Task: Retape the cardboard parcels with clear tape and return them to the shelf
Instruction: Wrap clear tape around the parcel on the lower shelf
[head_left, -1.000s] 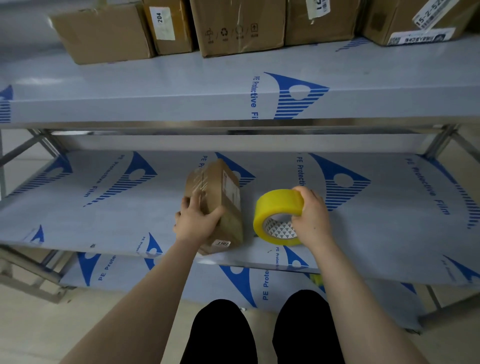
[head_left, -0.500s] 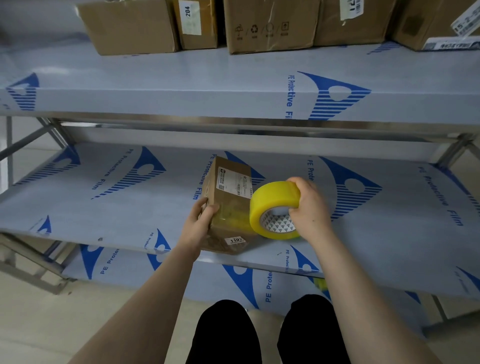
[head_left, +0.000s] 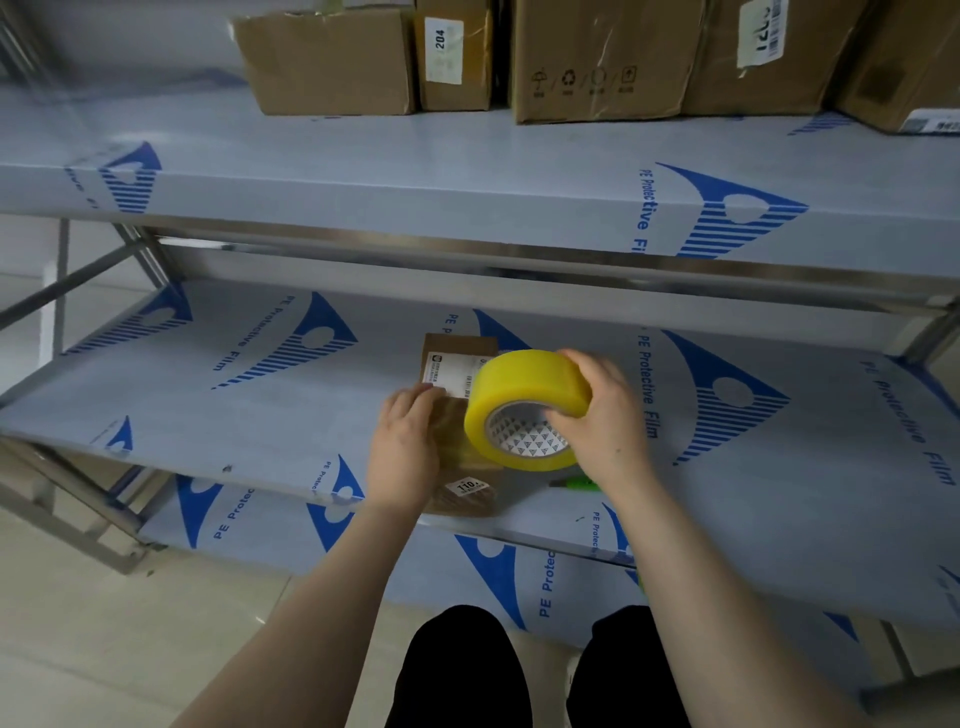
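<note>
A small brown cardboard parcel (head_left: 457, 353) with a white label lies flat on the middle shelf (head_left: 260, 405), near its front edge. My left hand (head_left: 405, 447) rests on the parcel's left side, its fingers curled over the top and edge. My right hand (head_left: 602, 415) grips a yellow tape roll (head_left: 524, 384), thumb inside the core, and holds it over the parcel's right part. A stretch of tape seems to run from the roll onto the parcel's top.
Several larger cardboard boxes (head_left: 597, 57) stand along the back of the upper shelf (head_left: 415, 176). A small green object (head_left: 579, 484) lies on the middle shelf under my right wrist. A lower shelf and my dark trousers show below.
The parcel has been tipped from standing on edge to lying flat, label up. My right hand has carried the tape roll left, over the parcel. My left hand has shifted onto its top.
</note>
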